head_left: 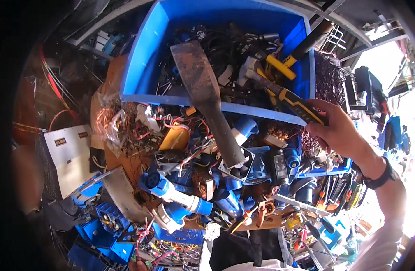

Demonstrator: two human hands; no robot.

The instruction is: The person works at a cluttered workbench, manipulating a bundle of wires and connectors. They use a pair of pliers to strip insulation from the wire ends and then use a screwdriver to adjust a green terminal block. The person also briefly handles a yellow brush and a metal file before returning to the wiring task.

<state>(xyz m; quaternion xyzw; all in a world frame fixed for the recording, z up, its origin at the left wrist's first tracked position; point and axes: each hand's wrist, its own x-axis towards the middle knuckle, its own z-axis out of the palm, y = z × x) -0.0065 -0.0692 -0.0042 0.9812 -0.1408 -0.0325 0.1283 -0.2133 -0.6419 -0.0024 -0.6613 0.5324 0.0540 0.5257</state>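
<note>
The hammer [284, 94] was up at two o'clock, and my right hand [332, 128] at three had it, fingers curled round the tail of the grip! My left hand [139, 266] barely made it into view down at seven, a few fingertips beside some green pieces [148, 263]; whether it grasped anything, I couldn't tell.

Trouble on every side, I judged! A hold that far back could have let the head swing off line, and a loose wrist would have been the cause. The blade [196, 67], up at twelve, crossed the near rim of the blue bin [146, 58]; one knock from a wide swing could have tipped it, its handle end right over the fan [239, 170]. And the cables [216, 43]! Dip too low and they could have snagged the head, or a drift toward one o'clock could have clipped the yellow bar [282, 67].

Now the line of it! The long axis slanted from four o'clock to ten: head at the ten o'clock end, over the bin, butt at four, by my palm. Whether the head touched the heap beneath, I couldn't tell.
</note>
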